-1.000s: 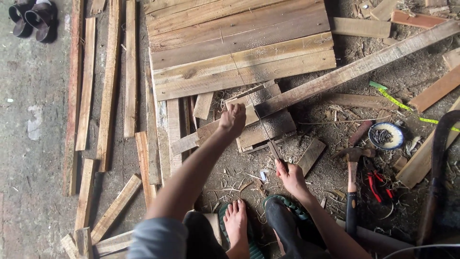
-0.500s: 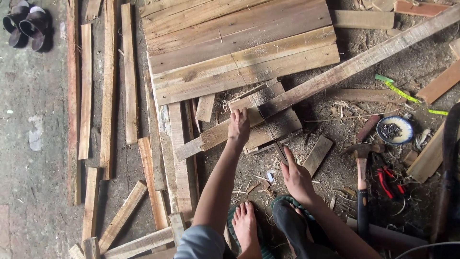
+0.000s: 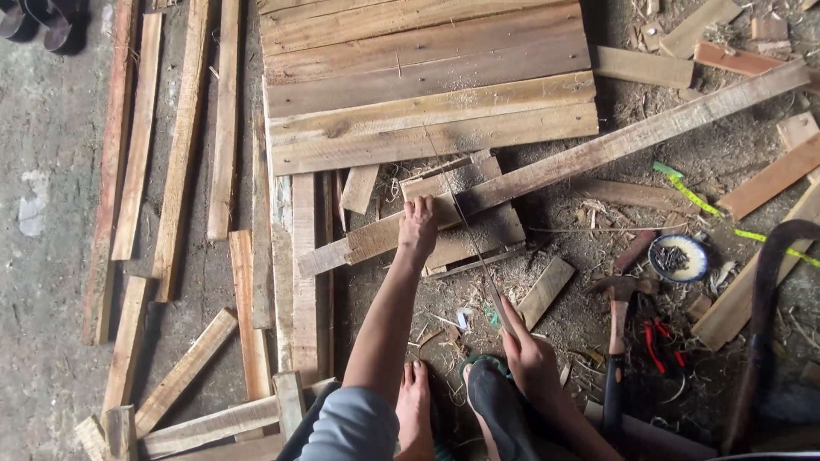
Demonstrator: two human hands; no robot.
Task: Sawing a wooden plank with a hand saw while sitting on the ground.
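sawing is being carried on: the handsaw (image 3: pixel 478 256), gripped by the closed right hand (image 3: pixel 525 358), is now being drawn nearer than 1 second ago. the long plank (image 3: pixel 598 154), propped across a block (image 3: pixel 465 213) at centre, is being pinned by the left hand (image 3: pixel 417 229), palm down.

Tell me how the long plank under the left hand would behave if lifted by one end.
The long plank looks stiff: thick, straight sawn wood. It would probably feel heavy at the far end, since it runs well past the left hand. Its rough, dusty face should not slip, though splinters seem likely.
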